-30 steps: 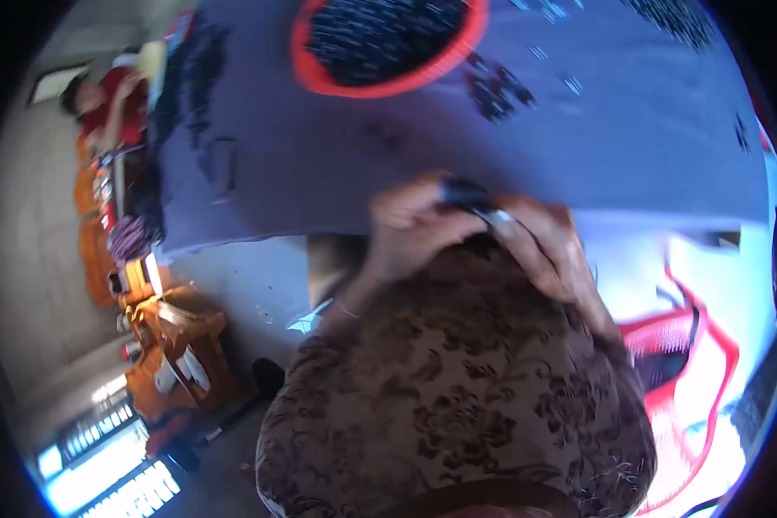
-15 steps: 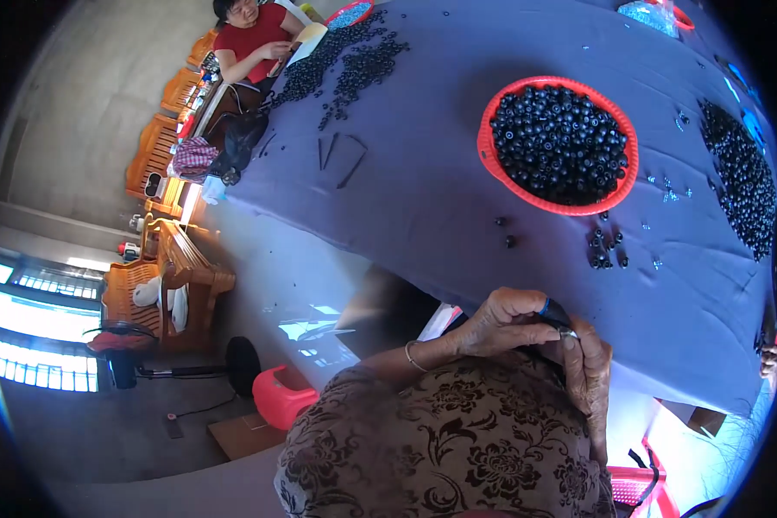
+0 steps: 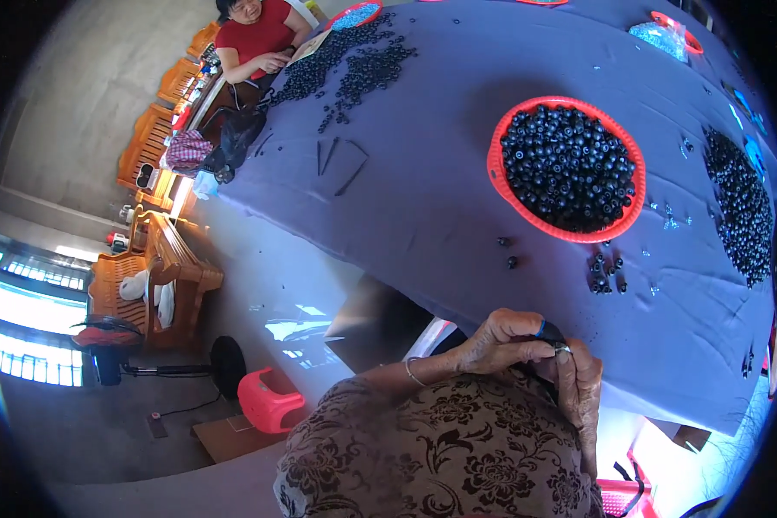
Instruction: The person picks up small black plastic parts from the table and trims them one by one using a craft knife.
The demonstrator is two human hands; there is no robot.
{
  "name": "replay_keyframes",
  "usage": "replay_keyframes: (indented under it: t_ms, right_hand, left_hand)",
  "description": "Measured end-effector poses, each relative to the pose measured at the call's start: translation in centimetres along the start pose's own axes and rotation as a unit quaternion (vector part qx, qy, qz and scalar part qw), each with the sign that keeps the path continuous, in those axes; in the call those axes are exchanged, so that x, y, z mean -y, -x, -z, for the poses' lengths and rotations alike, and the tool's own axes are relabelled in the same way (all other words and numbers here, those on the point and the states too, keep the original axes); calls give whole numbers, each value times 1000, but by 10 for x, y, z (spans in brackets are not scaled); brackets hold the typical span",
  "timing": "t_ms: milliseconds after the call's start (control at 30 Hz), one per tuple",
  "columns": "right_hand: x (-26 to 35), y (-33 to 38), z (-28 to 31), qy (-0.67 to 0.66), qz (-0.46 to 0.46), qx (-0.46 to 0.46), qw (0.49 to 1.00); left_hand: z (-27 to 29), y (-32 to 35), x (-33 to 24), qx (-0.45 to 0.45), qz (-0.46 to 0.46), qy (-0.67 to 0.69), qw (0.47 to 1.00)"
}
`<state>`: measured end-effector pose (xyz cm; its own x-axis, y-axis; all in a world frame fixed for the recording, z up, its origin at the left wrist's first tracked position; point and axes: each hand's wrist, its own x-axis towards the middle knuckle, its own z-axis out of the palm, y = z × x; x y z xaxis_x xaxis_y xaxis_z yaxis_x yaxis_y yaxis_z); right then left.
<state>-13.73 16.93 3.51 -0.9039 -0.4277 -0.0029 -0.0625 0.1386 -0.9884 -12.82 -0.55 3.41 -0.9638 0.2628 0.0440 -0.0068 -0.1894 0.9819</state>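
My left hand [image 3: 502,339] and my right hand [image 3: 580,390] meet at the near edge of the table, fingers pinched together on a small dark round part with a blue rim [image 3: 551,332]. A metal piece shows at the fingertips. Just beyond them a few loose black parts [image 3: 606,271] lie on the purple tablecloth [image 3: 423,190]. Further out stands a red round basket [image 3: 566,167] full of the same small black round parts. My patterned brown sleeves fill the lower middle of the view.
A heap of black parts [image 3: 739,207] lies at the right, more [image 3: 345,69] at the far end before a seated person in red [image 3: 259,39]. Thin dark rods [image 3: 341,160] lie mid-table. Wooden benches [image 3: 160,268], a fan [image 3: 104,341] and a red stool [image 3: 269,399] stand left.
The view has swung upward and left, so the basket and table now lie farther ahead. My hands have stayed together on the small part throughout.
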Motion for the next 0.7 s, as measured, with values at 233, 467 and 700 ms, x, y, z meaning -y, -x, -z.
replay_keyframes:
  t_ms: [233, 467, 700]
  right_hand:
    - [-7, 4, -4, -5, -66, 8, 998]
    - [-2, -6, -1, -69, -126, -74, 987]
    - [-13, -27, 4, -367, -64, -48, 927]
  left_hand:
    - [-3, 9, 15, -20, 3, 46, 999]
    - [0, -4, 2, -112, 118, 20, 986]
    - [11, -21, -6, -72, 93, 142, 983]
